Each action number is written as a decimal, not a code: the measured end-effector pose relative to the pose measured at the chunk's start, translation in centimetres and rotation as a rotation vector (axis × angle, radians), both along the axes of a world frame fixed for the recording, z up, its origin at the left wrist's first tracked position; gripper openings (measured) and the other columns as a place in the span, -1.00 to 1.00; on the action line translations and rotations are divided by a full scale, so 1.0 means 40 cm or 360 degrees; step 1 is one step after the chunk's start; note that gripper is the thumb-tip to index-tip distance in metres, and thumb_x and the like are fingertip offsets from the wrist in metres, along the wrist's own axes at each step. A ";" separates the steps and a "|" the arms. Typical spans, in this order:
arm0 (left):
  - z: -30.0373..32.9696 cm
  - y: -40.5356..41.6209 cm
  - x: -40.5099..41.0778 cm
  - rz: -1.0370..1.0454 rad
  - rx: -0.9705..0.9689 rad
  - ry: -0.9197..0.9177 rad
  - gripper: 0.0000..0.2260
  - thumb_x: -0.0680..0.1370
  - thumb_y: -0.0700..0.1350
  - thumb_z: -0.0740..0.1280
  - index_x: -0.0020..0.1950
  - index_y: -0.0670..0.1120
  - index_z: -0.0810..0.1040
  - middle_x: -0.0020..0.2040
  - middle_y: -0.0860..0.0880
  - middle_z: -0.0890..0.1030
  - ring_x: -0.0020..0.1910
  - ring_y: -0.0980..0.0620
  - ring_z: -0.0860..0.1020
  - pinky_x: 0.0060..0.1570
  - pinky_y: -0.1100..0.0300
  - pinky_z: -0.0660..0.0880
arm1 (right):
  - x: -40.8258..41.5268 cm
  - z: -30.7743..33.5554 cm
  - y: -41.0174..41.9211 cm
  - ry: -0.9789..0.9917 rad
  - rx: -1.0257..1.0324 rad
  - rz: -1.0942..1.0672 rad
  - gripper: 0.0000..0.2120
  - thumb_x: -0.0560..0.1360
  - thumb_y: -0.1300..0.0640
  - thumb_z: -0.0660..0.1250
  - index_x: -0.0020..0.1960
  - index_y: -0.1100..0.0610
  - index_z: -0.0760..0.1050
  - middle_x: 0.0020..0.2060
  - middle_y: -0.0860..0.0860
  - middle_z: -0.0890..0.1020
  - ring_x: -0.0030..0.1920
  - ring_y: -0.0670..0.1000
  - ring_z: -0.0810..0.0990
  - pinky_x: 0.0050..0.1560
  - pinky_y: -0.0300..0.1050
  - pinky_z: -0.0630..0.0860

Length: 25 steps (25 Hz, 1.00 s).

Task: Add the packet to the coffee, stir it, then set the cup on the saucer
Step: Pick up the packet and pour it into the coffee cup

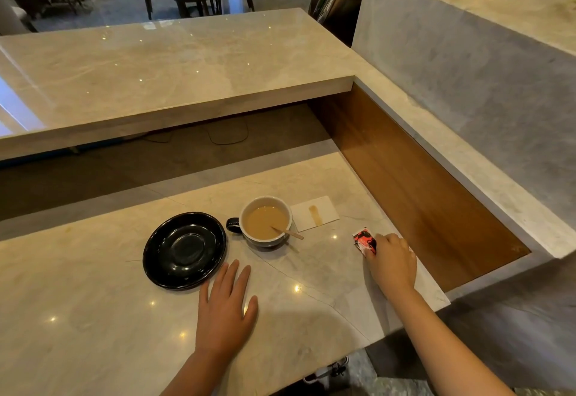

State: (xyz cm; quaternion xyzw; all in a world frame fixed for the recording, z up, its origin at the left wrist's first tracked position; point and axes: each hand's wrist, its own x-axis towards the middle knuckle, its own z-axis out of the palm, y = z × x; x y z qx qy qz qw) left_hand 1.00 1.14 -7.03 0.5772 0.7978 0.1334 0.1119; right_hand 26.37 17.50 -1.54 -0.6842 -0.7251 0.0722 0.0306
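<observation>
- The right hand (393,263) rests on the marble counter (93,317) with its fingers curled down over one end of a red, black and white packet (364,240); the fingertips are hidden under the knuckles, so I cannot tell whether they pinch the packet or only press on it.
- The packet lies flat on the counter, its free end poking out just past the knuckles, toward the cup.
- The left hand (226,308) lies palm down on the counter, fingers stretched out close together and holding nothing.
- Just beyond the left fingertips, a little to their left, sits a black glossy saucer (184,250); its near rim is just beside the index finger, and nothing stands on it.
- Further out from the left fingertips, and well to the left of the right knuckles, stands the cup (266,221), white inside and dark outside, on the counter beside the saucer and apart from it, its dark handle turned toward the saucer.
- The cup holds light brown milky coffee, and a wooden stirrer (288,233) leans in it, its upper end resting over the rim on the side toward the right hand.
- Just behind the cup, beyond the packet, lies a white napkin (314,213) with a brown stain streak.
</observation>
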 end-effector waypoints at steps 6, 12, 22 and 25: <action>-0.005 -0.001 -0.002 -0.0004 0.0015 0.0022 -0.49 0.57 0.11 0.16 0.49 0.06 0.12 0.53 -0.02 0.11 0.48 0.00 -0.03 0.42 -0.11 -0.12 | -0.005 -0.007 -0.006 0.0372 -0.0176 -0.0184 -0.65 0.45 0.04 0.39 0.16 0.18 0.47 0.07 0.18 0.54 0.00 0.15 0.53 -0.19 -0.04 0.46; -0.011 -0.002 -0.004 -0.0019 0.0043 0.0027 -0.49 0.57 0.11 0.17 0.48 0.05 0.13 0.52 -0.03 0.13 0.48 0.00 -0.02 0.42 -0.10 -0.12 | -0.013 -0.025 -0.030 0.1119 -0.0283 -0.0289 -0.76 0.48 0.26 0.34 0.13 0.20 0.46 0.00 0.23 0.64 -0.12 0.15 0.63 -0.15 -0.01 0.60; -0.008 -0.005 -0.002 -0.0023 0.0105 0.0023 -0.48 0.52 0.12 0.12 0.46 0.01 0.23 0.49 -0.08 0.24 0.47 -0.05 0.10 0.40 -0.15 -0.01 | -0.103 0.078 -0.014 0.2367 -0.0709 -0.0408 -0.75 0.49 0.32 0.28 0.15 0.15 0.49 -0.10 0.16 0.65 -0.22 0.01 0.61 -0.25 -0.16 0.53; -0.006 -0.004 0.000 -0.0011 0.0100 0.0017 -0.48 0.52 0.13 0.13 0.46 0.02 0.22 0.49 -0.07 0.23 0.47 -0.05 0.09 0.39 -0.13 -0.05 | -0.150 0.116 0.020 0.2219 -0.0591 -0.0208 -0.72 0.47 0.33 0.31 0.17 0.17 0.48 -0.09 0.15 0.63 -0.15 0.04 0.60 -0.16 -0.13 0.54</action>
